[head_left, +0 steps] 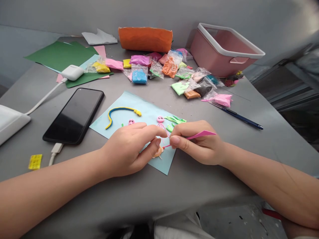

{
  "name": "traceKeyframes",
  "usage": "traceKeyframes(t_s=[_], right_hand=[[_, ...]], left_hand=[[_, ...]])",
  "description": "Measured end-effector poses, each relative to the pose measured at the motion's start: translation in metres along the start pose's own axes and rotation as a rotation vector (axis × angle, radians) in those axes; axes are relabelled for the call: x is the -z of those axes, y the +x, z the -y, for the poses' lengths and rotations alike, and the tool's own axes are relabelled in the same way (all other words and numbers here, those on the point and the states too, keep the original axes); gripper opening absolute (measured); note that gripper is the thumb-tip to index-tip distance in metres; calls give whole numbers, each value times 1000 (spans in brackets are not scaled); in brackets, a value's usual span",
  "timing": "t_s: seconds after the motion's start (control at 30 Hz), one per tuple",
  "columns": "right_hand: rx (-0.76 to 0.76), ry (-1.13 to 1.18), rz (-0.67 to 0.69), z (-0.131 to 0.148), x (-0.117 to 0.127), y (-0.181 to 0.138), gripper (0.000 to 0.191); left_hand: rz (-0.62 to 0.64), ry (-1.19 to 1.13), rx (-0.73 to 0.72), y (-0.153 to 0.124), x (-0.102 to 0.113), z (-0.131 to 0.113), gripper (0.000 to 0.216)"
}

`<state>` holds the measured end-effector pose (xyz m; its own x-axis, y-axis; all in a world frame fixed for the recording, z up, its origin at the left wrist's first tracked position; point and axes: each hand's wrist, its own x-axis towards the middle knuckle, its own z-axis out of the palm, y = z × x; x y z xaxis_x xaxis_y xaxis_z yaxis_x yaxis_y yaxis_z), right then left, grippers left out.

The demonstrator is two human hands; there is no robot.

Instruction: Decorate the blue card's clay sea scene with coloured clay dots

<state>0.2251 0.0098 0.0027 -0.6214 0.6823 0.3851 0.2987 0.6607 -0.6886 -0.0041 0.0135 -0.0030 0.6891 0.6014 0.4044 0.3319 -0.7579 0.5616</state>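
Note:
My right hand [196, 144] is closed around a thin pink modelling tool [203, 134], whose tip points left toward my left hand. My left hand [129, 149] rests on a light blue paper sheet [146, 111], fingers curled and pinched over a small peach clay piece [158, 152]. On the sheet lie a blue and yellow clay strand [119, 111], a small pink clay figure [160, 119], another pink one [131, 122] and green clay leaves [175, 120].
A black phone [74, 114] on a white cable lies left of the sheet. Behind are several bags of coloured clay [171, 71], an orange pouch [145, 39], a pink plastic bin [224, 49], green paper [59, 54], a blue pen [240, 117] and a yellow block [35, 161].

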Motion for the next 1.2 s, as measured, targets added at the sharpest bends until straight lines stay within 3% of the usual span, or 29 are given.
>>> traceKeyframes(t_s=[0.13, 0.3, 0.43, 0.53, 0.7, 0.9, 1.2], right_hand=[[-35, 16, 3, 0, 0, -1, 35], [-157, 243, -162, -2, -3, -4, 43], [-103, 315, -334, -3, -5, -4, 46], [-60, 110, -399, -1, -5, -3, 37], [108, -281, -264, 3, -5, -3, 8], [173, -318, -273, 5, -6, -5, 21], [168, -340, -269, 4, -5, -3, 16]], left_hand=[[-19, -48, 37, 3, 2, -3, 16], [-84, -198, 162, 4, -3, -3, 26], [-212, -434, 337, 7, -5, -3, 21], [-253, -584, 450, 10, -1, -7, 26], [-180, -714, 601, 14, 4, -14, 38], [-150, -797, 547, 13, -1, -13, 35], [-160, -806, 507, 13, -1, -9, 34]])
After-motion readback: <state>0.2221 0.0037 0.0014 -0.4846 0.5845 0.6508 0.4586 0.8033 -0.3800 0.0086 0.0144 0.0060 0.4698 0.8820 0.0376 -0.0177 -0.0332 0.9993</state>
